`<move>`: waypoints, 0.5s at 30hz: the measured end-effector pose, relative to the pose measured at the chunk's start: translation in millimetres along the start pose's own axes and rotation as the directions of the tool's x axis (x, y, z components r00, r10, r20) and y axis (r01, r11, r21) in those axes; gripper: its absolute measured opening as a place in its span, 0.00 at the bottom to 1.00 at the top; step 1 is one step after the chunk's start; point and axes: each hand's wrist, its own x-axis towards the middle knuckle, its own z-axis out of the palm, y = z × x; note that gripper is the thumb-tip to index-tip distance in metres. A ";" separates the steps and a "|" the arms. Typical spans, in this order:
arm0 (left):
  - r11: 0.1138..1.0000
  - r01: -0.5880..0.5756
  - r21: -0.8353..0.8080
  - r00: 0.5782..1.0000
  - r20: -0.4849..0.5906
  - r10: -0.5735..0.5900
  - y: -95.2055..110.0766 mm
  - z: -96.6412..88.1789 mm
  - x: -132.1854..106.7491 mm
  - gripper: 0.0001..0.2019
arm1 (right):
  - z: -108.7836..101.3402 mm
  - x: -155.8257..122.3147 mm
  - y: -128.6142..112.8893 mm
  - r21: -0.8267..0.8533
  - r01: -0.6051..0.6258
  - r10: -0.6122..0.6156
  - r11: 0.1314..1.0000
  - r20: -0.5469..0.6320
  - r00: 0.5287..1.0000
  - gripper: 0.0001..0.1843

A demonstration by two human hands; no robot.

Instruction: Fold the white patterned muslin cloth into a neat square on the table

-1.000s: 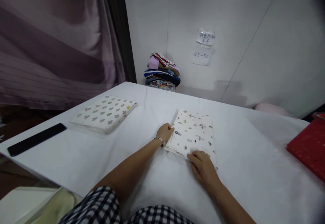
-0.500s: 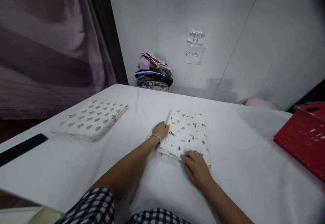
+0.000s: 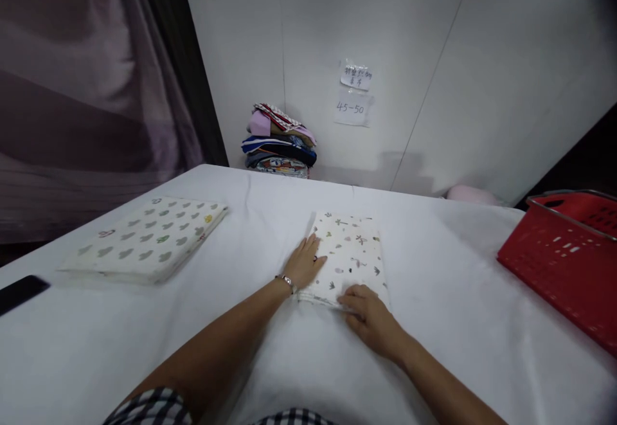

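A folded white cloth (image 3: 354, 258) with small printed motifs lies in the middle of the white-covered table (image 3: 453, 296). My left hand (image 3: 303, 263) rests flat on its left edge, fingers stretched out, a thin bracelet at the wrist. My right hand (image 3: 369, 316) sits at the cloth's near edge with its fingers curled onto the fabric's rim; whether they pinch it I cannot tell for sure. A second folded cloth (image 3: 147, 238) with grey heart-like prints lies to the left, apart from both hands.
A red plastic basket (image 3: 563, 251) with a metal rim stands at the right. A black flat object (image 3: 19, 291) lies at the left edge. A pile of folded coloured fabrics (image 3: 279, 142) sits against the back wall, under two paper notes (image 3: 354, 94). A curtain hangs at left.
My left hand has opened from a curled grip at the cloth's edge to lying flat on it. The view has swung right, showing more of the red basket.
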 end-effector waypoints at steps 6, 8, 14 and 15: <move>0.997 0.044 -0.056 0.999 -0.014 -0.045 1.7 0.8 -1.6 0.31 | -35.9 61.3 29.5 -0.106 -0.152 0.138 0.983 -0.131 0.982 0.21; 0.996 0.061 -0.069 0.998 -0.016 -0.062 2.5 0.3 -2.8 0.31 | -40.9 90.2 47.4 -0.238 -0.218 0.188 0.946 -0.141 0.972 0.27; 0.994 0.080 -0.073 0.997 -0.011 -0.082 4.4 -3.4 -7.7 0.31 | -36.5 137.8 105.4 -0.456 -0.464 0.464 0.759 -0.120 0.878 0.36; 0.994 0.081 -0.073 0.997 -0.009 -0.082 4.7 -3.9 -8.4 0.30 | -34.1 138.4 113.7 -0.453 -0.499 0.512 0.739 -0.106 0.853 0.36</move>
